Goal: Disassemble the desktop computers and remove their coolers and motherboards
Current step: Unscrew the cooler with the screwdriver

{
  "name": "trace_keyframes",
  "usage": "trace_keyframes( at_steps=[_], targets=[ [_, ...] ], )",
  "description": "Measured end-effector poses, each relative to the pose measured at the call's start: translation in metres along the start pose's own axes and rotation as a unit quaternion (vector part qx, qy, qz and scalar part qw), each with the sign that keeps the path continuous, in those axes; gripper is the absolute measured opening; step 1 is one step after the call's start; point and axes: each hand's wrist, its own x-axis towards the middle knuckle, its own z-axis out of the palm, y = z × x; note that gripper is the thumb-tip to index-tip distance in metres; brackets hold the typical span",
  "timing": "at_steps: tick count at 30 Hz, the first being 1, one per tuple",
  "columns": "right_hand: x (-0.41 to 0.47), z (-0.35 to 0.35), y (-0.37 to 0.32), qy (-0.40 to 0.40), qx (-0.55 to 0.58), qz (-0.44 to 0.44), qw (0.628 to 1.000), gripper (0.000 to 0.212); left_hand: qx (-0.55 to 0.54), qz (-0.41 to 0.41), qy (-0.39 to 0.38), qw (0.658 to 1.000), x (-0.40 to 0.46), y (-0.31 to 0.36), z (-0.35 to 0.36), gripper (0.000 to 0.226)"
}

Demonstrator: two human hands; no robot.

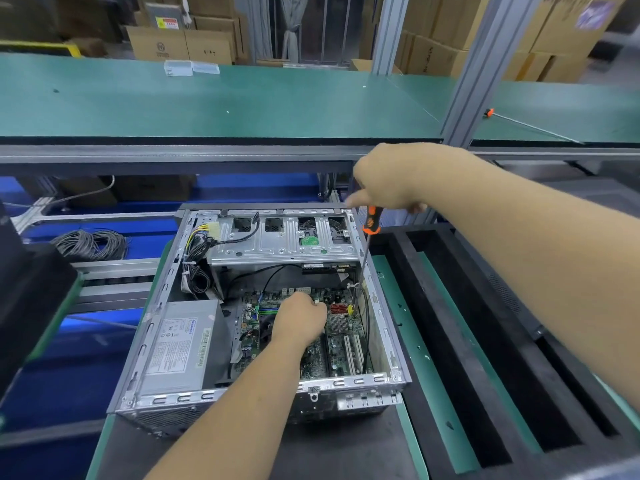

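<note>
An open desktop case (384, 327) lies on its side in front of me. Its green motherboard (341, 355) shows at the bottom, with a small finned heatsink (337, 323) on it. My left hand (300, 318) reaches into the case with curled fingers and rests on the board's middle; whatever is under it is hidden. Above the case's far right corner, my right hand (391, 178) grips an orange-and-black screwdriver (370, 233). Its long shaft points straight down into the right side of the case.
A silver power supply (180, 348) fills the case's left half, and a metal drive cage (277, 242) spans its far end with cable bundles (195, 265) beside it. Black foam trays (485, 358) lie to the right. A green bench (207, 98) runs behind, with another screwdriver (533, 127) on it.
</note>
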Motion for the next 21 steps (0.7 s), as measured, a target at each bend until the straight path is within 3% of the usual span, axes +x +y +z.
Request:
trace_keyframes(
  at_steps=[2, 4, 7, 10, 13, 16, 18, 21],
  targets=[
    [0.001, 0.002, 0.003, 0.012, 0.032, -0.046, 0.998, 0.023, 0.003, 0.0, 0.0, 1.0, 0.0, 0.0, 0.0, 0.038],
    [0.0, 0.001, 0.004, -0.012, 0.069, -0.053, 0.996, 0.03, 0.002, 0.0, 0.003, 1.0, 0.0, 0.0, 0.0, 0.038],
    [0.002, 0.002, 0.001, -0.007, -0.026, -0.002, 1.0, 0.039, 0.007, 0.002, 0.005, 1.0, 0.0, 0.0, 0.001, 0.038],
    [0.001, 0.003, 0.004, 0.014, 0.056, -0.087, 0.995, 0.014, 0.012, 0.004, 0.005, 1.0, -0.001, 0.0, 0.0, 0.036],
    [-0.001, 0.003, 0.004, -0.016, 0.133, -0.082, 0.988, 0.029, 0.012, 0.006, 0.001, 1.0, -0.001, 0.001, 0.0, 0.037],
    [0.003, 0.008, 0.004, 0.031, 0.081, -0.023, 0.996, 0.03, 0.001, 0.009, 0.0, 1.0, -0.002, 0.0, 0.0, 0.037],
    [0.002, 0.012, 0.005, 0.047, 0.13, -0.065, 0.988, 0.01, -0.011, 0.007, -0.002, 1.0, -0.001, 0.0, 0.001, 0.038],
    [-0.002, 0.011, 0.005, 0.029, 0.197, -0.089, 0.976, 0.025, -0.025, 0.01, 0.004, 1.0, -0.001, 0.0, 0.0, 0.038]
  ],
)
